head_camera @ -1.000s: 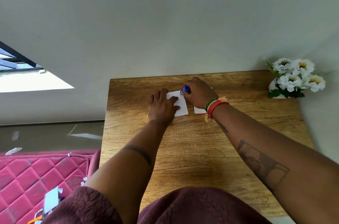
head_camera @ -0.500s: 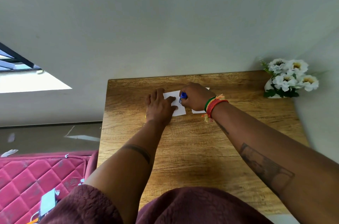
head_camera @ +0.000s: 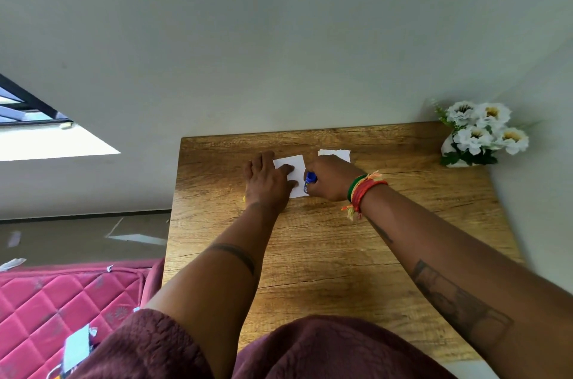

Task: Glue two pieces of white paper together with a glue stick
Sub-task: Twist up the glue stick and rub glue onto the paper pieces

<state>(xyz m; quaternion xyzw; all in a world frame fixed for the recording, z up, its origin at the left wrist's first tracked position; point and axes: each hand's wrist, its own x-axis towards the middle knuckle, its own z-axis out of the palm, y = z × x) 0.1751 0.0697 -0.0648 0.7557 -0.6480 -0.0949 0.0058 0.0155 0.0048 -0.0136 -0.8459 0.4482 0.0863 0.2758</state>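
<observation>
Left hand point(head_camera: 266, 181) lies flat, fingers straight, pressing the near paper point(head_camera: 294, 175) to the wooden table point(head_camera: 325, 248). Right hand point(head_camera: 330, 178) grips the blue glue stick point(head_camera: 309, 181) at that paper's right edge; its tip is hidden. The second paper point(head_camera: 336, 154) lies behind, partly covered by the right hand.

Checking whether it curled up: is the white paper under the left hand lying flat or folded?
Flat: the white paper square lies spread on the wooden table, pressed by the left hand.
</observation>
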